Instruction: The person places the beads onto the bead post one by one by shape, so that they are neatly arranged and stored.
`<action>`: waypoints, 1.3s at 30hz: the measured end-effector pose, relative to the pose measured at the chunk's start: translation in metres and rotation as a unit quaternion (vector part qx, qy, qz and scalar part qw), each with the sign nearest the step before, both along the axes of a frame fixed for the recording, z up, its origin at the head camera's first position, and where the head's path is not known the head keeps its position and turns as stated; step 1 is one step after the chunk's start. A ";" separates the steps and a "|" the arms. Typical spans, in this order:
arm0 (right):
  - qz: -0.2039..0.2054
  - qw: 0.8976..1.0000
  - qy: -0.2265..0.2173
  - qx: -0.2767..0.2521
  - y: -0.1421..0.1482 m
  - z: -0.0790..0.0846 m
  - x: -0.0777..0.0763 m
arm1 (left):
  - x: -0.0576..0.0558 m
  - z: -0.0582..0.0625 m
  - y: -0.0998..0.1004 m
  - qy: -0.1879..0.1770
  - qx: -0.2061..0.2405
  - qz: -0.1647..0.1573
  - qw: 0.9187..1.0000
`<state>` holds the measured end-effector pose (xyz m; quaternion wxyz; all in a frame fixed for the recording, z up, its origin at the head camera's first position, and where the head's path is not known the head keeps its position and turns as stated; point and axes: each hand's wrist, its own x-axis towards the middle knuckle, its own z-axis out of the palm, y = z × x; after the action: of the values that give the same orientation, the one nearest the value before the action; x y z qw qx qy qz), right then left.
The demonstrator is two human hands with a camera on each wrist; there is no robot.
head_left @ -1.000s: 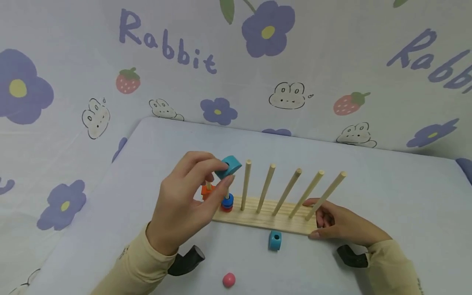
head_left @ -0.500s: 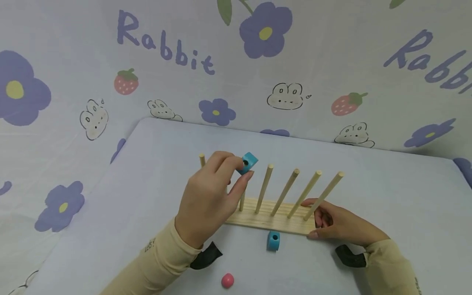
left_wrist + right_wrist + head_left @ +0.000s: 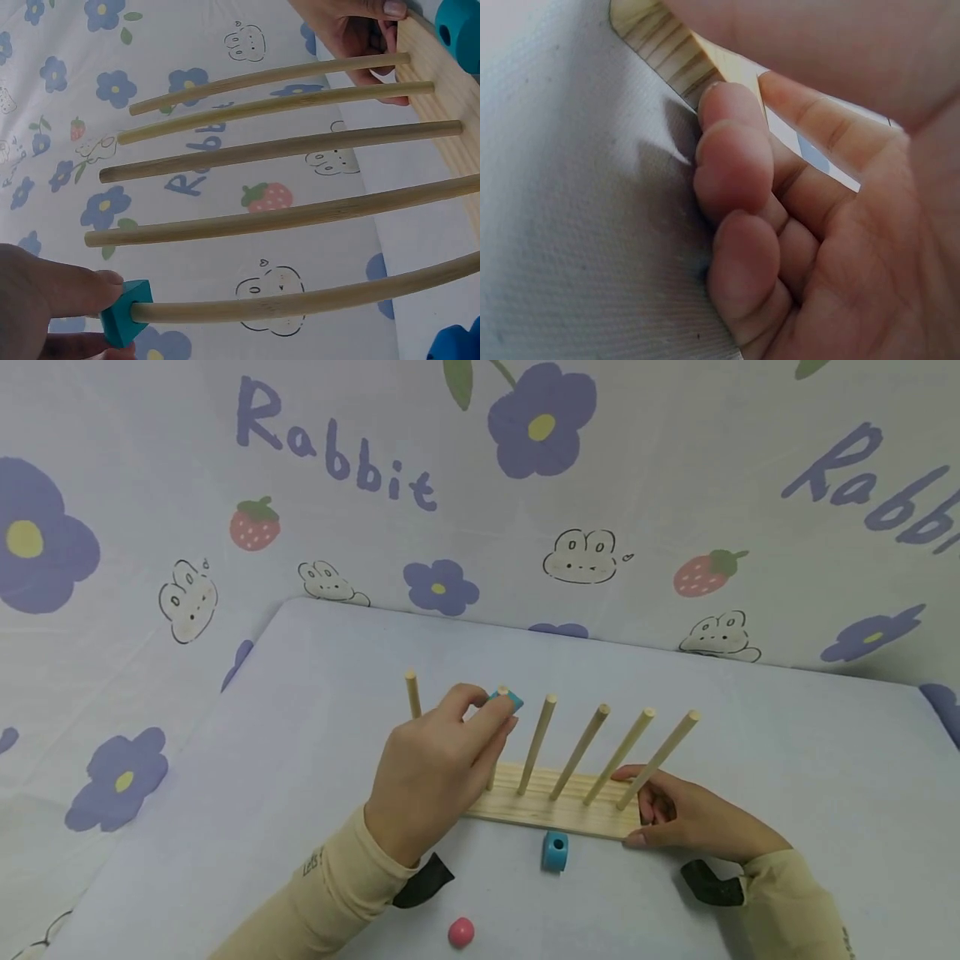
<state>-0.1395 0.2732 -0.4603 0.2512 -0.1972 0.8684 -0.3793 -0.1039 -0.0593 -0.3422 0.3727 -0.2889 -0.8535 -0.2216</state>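
Observation:
My left hand (image 3: 438,760) pinches a teal block with a hole (image 3: 126,313) between thumb and fingers. The block sits at the very top of a wooden peg (image 3: 300,306), whose tip shows through the hole in the head view. The pegs stand on a wooden base board (image 3: 555,817). Its right end is gripped by my right hand (image 3: 697,818), thumb at the front edge; curled fingers (image 3: 735,169) show close up in the right wrist view. My left hand hides the board's left part in the head view. A blue bead (image 3: 456,345) peeks in at the left wrist view's corner.
A second teal block with a hole (image 3: 555,852) lies just in front of the board. Nearer to me is a small pink ball (image 3: 461,932). Black curved pieces (image 3: 711,885) stick out by both wrists. Behind the white table (image 3: 825,760) hangs a printed cloth.
My left hand has carried the teal block to the right, then lowered it slightly onto the peg's tip. The right hand keeps its grip on the board's end.

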 end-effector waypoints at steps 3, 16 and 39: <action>-0.001 1.000 0.001 0.005 0.000 0.000 0.000 | 0.001 -0.008 -0.002 -0.012 -0.029 0.004 0.999; -0.002 1.000 -0.003 -0.002 0.003 -0.001 0.001 | -0.004 -0.057 0.003 -0.062 -0.144 0.023 0.987; -0.009 1.000 -0.007 0.013 -0.001 0.001 0.000 | -0.003 -0.099 0.012 -0.179 -0.234 0.059 0.954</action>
<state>-0.1394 0.2725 -0.4590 0.2564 -0.1832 0.8731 -0.3721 -0.1073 -0.0472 -0.4408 0.1479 -0.2726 -0.9498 -0.0419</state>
